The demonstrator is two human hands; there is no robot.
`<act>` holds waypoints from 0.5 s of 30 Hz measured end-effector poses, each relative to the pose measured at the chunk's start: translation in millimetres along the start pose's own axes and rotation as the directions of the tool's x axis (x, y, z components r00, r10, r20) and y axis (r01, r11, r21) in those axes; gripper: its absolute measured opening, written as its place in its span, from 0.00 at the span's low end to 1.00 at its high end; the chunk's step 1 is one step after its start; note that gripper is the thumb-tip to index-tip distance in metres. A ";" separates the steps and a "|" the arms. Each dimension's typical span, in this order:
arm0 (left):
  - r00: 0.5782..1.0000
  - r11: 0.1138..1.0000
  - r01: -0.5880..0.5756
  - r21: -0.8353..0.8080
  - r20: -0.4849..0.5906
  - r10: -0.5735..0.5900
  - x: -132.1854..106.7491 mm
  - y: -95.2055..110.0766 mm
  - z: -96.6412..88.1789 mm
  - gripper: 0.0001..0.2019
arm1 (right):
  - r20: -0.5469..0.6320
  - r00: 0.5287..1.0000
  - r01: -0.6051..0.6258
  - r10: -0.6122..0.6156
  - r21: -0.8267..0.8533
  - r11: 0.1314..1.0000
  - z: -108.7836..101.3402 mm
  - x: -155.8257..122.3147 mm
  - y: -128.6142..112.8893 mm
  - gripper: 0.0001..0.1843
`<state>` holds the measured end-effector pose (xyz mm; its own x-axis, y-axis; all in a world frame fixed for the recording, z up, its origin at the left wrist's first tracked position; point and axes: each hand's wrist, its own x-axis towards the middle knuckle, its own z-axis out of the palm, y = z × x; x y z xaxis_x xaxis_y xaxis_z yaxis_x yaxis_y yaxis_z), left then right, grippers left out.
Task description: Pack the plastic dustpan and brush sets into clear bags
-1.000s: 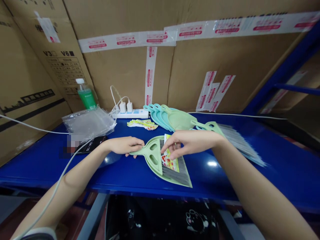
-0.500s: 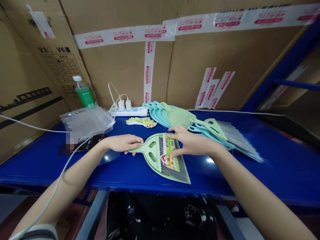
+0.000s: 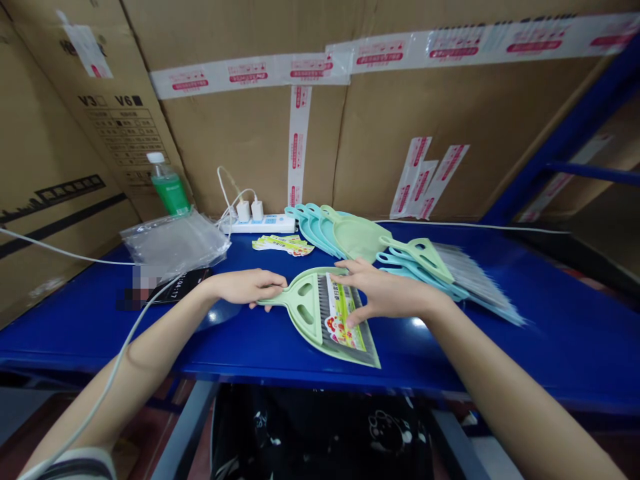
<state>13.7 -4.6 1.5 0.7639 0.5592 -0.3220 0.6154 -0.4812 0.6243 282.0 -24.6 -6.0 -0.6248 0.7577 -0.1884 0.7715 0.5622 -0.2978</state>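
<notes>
My left hand point(image 3: 257, 288) is closed round the handles of a light green dustpan point(image 3: 301, 339) and the matching hand broom point(image 3: 306, 303) nested in it. The broom's grey bristles point right. A printed label card point(image 3: 345, 319) in white, yellow-green and red lies across the bristles. My right hand point(image 3: 373, 290) rests over the card's right side, fingers spread, thumb and fingertips on or just above it; exact contact is hard to tell. Both hands are low over the blue table.
Behind lie blue and green dustpans point(image 3: 360, 233); to the right, stacked hand brooms point(image 3: 425, 260). Loose label cards point(image 3: 283, 245) sit near a power strip point(image 3: 275, 223). At left are clear plastic bags point(image 3: 175, 243), a green bottle point(image 3: 170, 190), a phone point(image 3: 183, 288) and a white cable point(image 3: 120, 360).
The label card has shifted slightly right and down over the bristles, and my right hand has moved a little with it. My left hand keeps its hold on the handles.
</notes>
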 end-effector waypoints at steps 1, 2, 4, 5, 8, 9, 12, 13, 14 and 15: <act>1.000 1.000 0.000 -0.002 -0.001 0.000 -0.1 0.2 0.0 0.14 | 0.003 1.000 -0.004 0.004 0.004 1.000 0.0 -0.3 -0.4 0.54; 1.000 1.000 -0.001 -0.001 -0.002 0.001 -0.2 0.3 -0.1 0.14 | 0.008 1.000 -0.005 0.005 0.006 1.000 0.0 -0.7 -0.9 0.54; 1.000 1.000 -0.002 0.001 -0.002 0.002 -0.3 0.4 -0.1 0.14 | 0.013 1.000 -0.001 0.001 0.010 1.000 -0.3 -1.6 -1.6 0.54; 1.000 1.000 -0.004 0.001 -0.001 0.004 -0.4 0.4 -0.1 0.13 | 0.014 1.000 0.001 -0.001 0.012 1.000 -0.4 -2.0 -1.8 0.54; 1.000 1.000 -0.012 0.003 0.000 0.012 -0.5 0.0 -0.1 0.13 | 0.018 1.000 -0.004 0.004 0.013 1.000 -0.3 -2.9 -1.5 0.54; 1.000 1.000 -0.016 0.004 0.000 0.016 -0.5 -0.1 0.0 0.13 | 0.015 1.000 -0.003 0.002 0.013 1.000 -0.2 -3.0 -1.2 0.54; 1.000 1.000 -0.022 0.010 -0.001 0.022 -0.2 -0.6 0.0 0.13 | 0.012 1.000 0.007 -0.007 0.013 1.000 0.2 -2.6 -1.3 0.53; 1.000 1.000 -0.021 0.012 0.000 0.021 -0.1 -0.6 0.0 0.12 | 0.021 1.000 0.003 -0.003 0.010 1.000 0.1 -2.5 -1.9 0.53; 1.000 1.000 -0.018 0.014 0.003 0.018 0.1 -0.6 0.0 0.12 | 0.035 0.999 -0.007 0.007 0.006 1.000 -0.1 -2.3 -2.6 0.54; 1.000 1.000 -0.015 0.015 0.007 0.015 0.2 -0.6 0.0 0.12 | 0.051 0.999 -0.019 0.019 0.002 1.000 -0.4 -2.1 -3.6 0.55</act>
<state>13.5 -4.2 1.0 0.7743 0.5475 -0.3173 0.6066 -0.4996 0.6183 280.5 -28.1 -4.2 -0.6153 0.7504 -0.2413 0.7831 0.5470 -0.2959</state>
